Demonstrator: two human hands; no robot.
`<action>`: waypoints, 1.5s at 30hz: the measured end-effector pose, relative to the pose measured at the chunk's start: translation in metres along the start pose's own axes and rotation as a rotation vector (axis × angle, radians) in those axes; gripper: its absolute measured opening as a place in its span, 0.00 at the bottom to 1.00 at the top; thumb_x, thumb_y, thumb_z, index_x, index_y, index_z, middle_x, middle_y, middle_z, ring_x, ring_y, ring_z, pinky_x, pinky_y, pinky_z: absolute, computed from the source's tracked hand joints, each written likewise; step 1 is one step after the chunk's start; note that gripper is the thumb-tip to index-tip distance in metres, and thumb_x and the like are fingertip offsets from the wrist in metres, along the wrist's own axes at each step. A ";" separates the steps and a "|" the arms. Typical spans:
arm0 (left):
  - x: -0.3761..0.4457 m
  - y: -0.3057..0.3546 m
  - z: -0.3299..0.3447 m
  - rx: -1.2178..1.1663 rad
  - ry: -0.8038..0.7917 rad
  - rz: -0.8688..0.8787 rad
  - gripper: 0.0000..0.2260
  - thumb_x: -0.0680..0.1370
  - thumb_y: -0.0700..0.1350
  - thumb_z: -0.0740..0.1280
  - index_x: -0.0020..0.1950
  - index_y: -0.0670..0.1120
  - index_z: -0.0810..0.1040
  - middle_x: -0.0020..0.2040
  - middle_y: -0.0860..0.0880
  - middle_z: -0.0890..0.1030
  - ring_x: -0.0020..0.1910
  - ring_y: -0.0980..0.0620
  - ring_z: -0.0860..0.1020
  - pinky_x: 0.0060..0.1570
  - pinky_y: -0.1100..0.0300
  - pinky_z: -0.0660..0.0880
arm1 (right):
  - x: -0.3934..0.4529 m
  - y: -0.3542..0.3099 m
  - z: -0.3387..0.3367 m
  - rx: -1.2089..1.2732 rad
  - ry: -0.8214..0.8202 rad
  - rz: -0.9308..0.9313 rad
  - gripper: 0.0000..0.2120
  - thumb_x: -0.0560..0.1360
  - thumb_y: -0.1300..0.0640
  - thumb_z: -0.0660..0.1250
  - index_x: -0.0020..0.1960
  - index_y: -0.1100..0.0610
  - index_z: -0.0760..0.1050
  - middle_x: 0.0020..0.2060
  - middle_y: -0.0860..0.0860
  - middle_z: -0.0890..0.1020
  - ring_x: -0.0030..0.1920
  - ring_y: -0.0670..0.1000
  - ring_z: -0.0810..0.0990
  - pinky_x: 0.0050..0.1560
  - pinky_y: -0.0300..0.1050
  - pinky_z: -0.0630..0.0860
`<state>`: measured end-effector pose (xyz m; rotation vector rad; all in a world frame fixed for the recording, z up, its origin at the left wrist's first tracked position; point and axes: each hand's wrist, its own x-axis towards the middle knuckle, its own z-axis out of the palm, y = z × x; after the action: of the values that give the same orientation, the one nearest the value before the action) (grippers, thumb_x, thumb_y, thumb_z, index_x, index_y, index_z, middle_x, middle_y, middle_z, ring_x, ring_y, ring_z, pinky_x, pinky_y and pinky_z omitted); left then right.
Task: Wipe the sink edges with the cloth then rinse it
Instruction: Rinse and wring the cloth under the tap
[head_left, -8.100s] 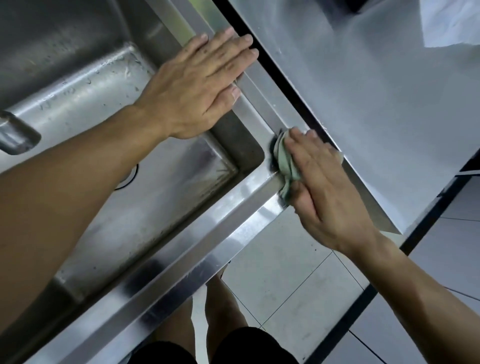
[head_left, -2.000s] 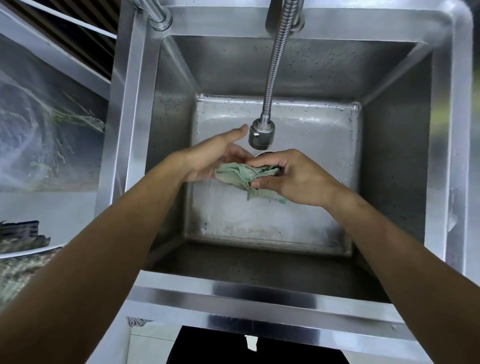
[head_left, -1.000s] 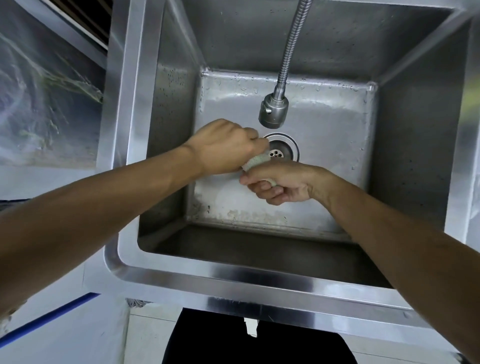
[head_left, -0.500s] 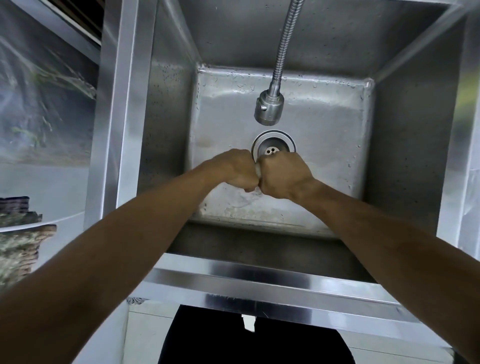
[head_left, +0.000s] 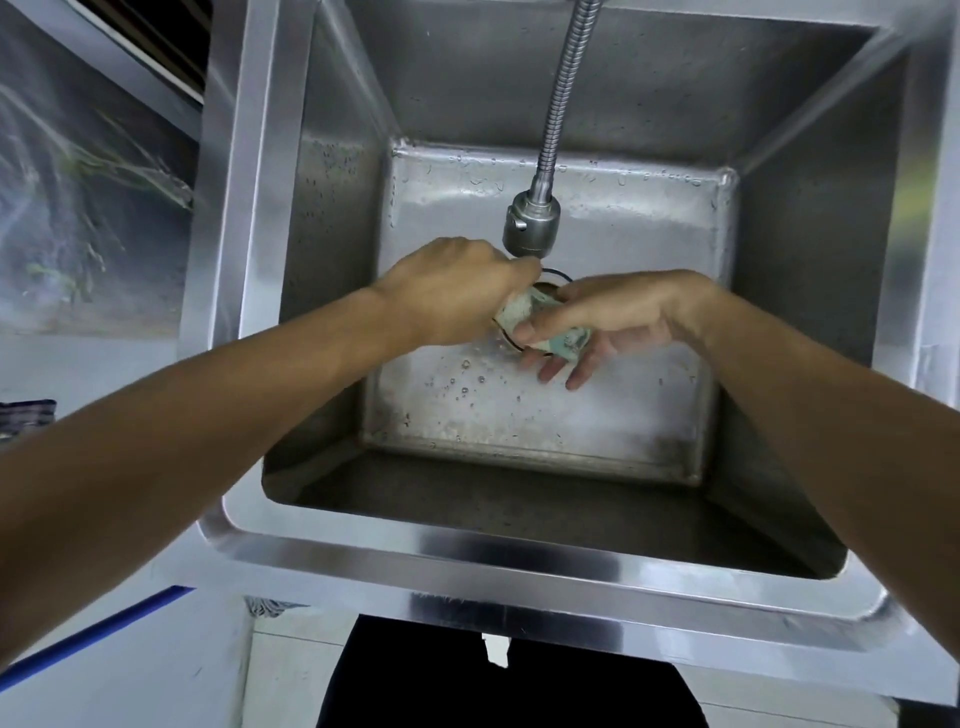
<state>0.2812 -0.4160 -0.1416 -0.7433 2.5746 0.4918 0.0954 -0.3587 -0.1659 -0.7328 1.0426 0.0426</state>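
Note:
Both my hands are down inside the deep steel sink (head_left: 467, 558), just under the faucet head (head_left: 531, 228). A pale green cloth (head_left: 519, 310), twisted into a tight roll, runs between them. My left hand (head_left: 457, 296) is fisted around its left end. My right hand (head_left: 618, 317) pinches the right end with thumb and forefinger while its other fingers hang loose and spread. The cloth covers most of the drain; only part of the dark drain ring (head_left: 557, 274) shows. Drops of water fall below the cloth onto the sink floor.
The faucet's flexible metal hose (head_left: 563, 88) hangs from the top middle, close above my left knuckles. The sink's left rim (head_left: 244, 171) borders a window. A white counter with a blue stripe (head_left: 98, 631) lies lower left. My dark-clothed legs show below the front edge.
Half a second ago both fists were pressed together over the drain. Now they have moved apart, the cloth roll shows between them, and my right fingers have loosened and spread.

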 end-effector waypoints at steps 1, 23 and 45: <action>-0.002 0.001 0.005 0.027 0.103 0.046 0.14 0.76 0.38 0.70 0.59 0.44 0.74 0.42 0.46 0.78 0.37 0.44 0.74 0.37 0.53 0.68 | 0.004 0.004 -0.001 0.081 -0.107 0.004 0.26 0.73 0.45 0.75 0.66 0.58 0.76 0.63 0.60 0.82 0.59 0.59 0.84 0.53 0.50 0.84; 0.026 0.012 0.061 -0.423 -0.490 -0.423 0.05 0.71 0.46 0.73 0.45 0.47 0.80 0.45 0.48 0.79 0.39 0.52 0.77 0.35 0.60 0.71 | 0.060 0.026 0.055 -1.123 0.723 -0.019 0.10 0.76 0.53 0.68 0.55 0.55 0.82 0.52 0.56 0.85 0.52 0.60 0.84 0.43 0.48 0.72; -0.011 -0.004 0.032 0.257 0.196 0.127 0.10 0.72 0.36 0.72 0.52 0.42 0.78 0.40 0.45 0.80 0.37 0.40 0.80 0.30 0.56 0.64 | 0.032 0.020 0.026 0.211 -0.369 -0.010 0.15 0.70 0.46 0.79 0.38 0.52 0.76 0.32 0.50 0.75 0.29 0.46 0.72 0.29 0.37 0.71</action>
<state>0.3008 -0.4002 -0.1649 -0.5653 2.8087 0.1234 0.1251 -0.3379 -0.1939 -0.5129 0.6782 0.0561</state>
